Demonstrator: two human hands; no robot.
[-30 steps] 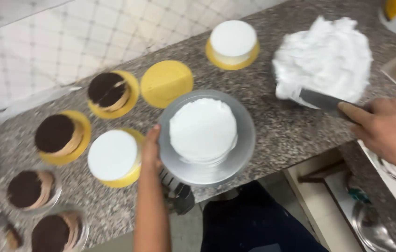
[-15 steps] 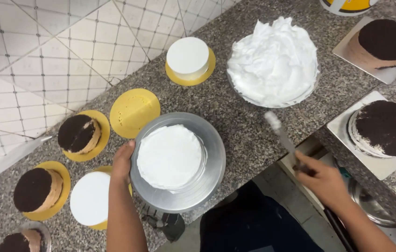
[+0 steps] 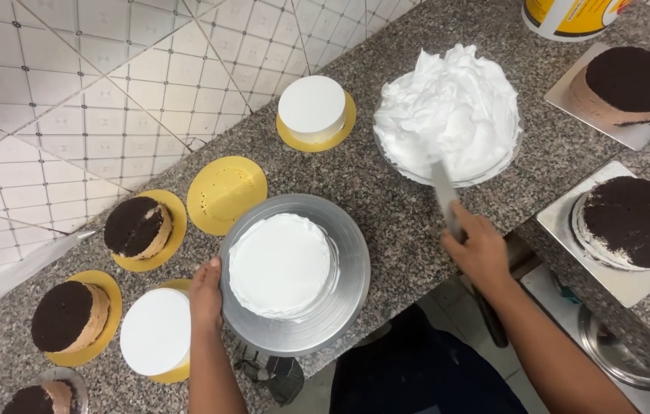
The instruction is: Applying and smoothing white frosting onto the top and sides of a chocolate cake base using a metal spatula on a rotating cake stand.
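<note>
Setting: a speckled grey granite counter [image 3: 386,215] seen from above, with a white tiled wall [image 3: 72,100] behind it.
Landmark: a round metal cake turntable [image 3: 352,261] at the counter's front edge, carrying a small round cake covered in white cream [image 3: 283,264].
Left hand: the left hand [image 3: 205,295] rests on the turntable's left rim, fingers curled loosely against the metal, gripping nothing else.
Right hand: the right hand [image 3: 482,249], to the right of the turntable, is closed around the handle of a flat metal palette knife [image 3: 443,192].
Palette knife: its blade points away from the person, and its tip reaches the near edge of the cream bowl.
Cream bowl: a glass bowl heaped with whipped white cream [image 3: 448,107], behind and to the right of the turntable.
Behind the turntable: a bare yellow cake board [image 3: 225,193] just beside it, and farther back a white frosted cake on a yellow board [image 3: 312,109].
Left of the turntable: a white frosted cake [image 3: 155,331] next to the left hand, and two unfrosted chocolate cakes on yellow boards [image 3: 138,225], [image 3: 68,314].
Right of the turntable: two dark chocolate cakes on square silver boards [image 3: 631,222], [image 3: 624,80], well apart from it.
</note>
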